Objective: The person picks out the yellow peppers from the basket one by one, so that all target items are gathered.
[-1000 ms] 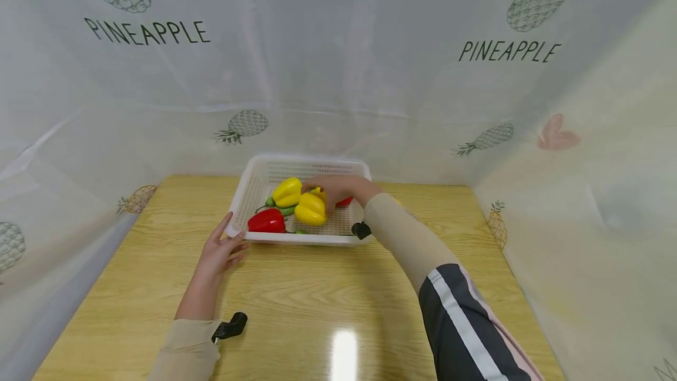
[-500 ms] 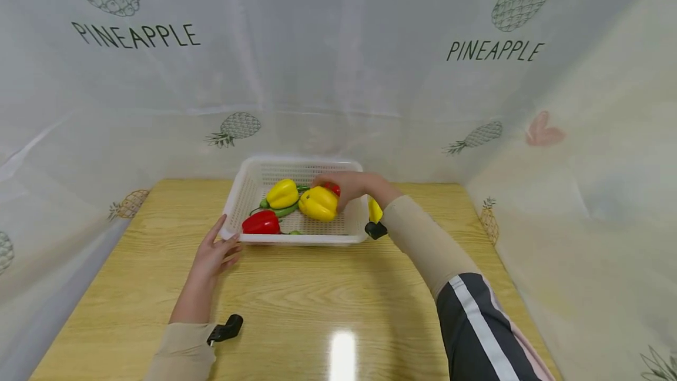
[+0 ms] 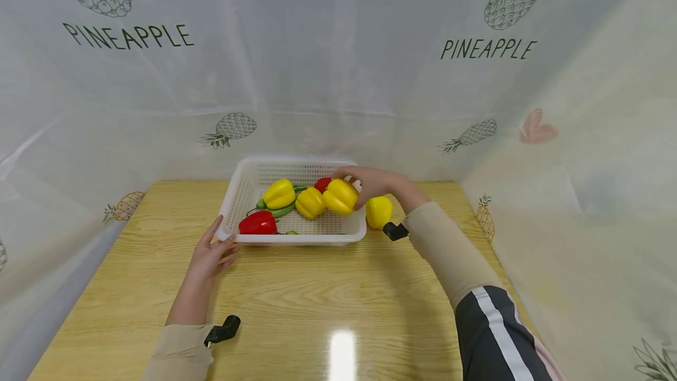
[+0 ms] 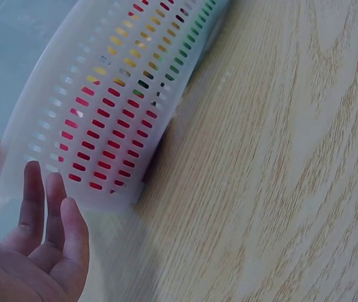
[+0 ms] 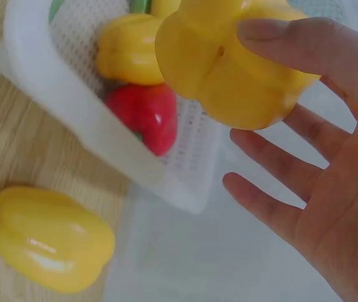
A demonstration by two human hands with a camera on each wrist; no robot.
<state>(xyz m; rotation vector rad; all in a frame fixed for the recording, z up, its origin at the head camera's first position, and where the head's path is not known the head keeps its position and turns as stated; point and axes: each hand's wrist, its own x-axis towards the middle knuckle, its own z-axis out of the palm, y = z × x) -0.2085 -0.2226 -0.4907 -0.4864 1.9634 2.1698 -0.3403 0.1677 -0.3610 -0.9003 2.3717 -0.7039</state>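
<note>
My right hand [image 3: 367,184] holds a yellow bell pepper [image 3: 341,197] over the right end of a white slotted plastic basket [image 3: 296,239]. In the right wrist view the thumb lies across this pepper [image 5: 229,69], and two fingers extend away from it. Inside the basket are two more yellow bell peppers [image 3: 310,203], a red bell pepper [image 3: 258,223] at the front left, another red one [image 3: 322,184] partly hidden at the back, and long green peppers [image 3: 282,210]. My left hand [image 3: 208,257] touches the basket's front left corner, its other fingers [image 4: 73,236] loosely bent outside the wall.
Just right of the basket, a yellow bell pepper [image 3: 379,212] lies on the wooden table [image 3: 296,287]. A pale curtain printed with pineapples [image 3: 296,63] hangs behind the table and along both sides. My right forearm crosses over the table's right part.
My right hand has lifted the yellow bell pepper and carried it right, uncovering another yellow one beneath. The yellow pepper on the table has come into sight. My left hand stays at the corner.
</note>
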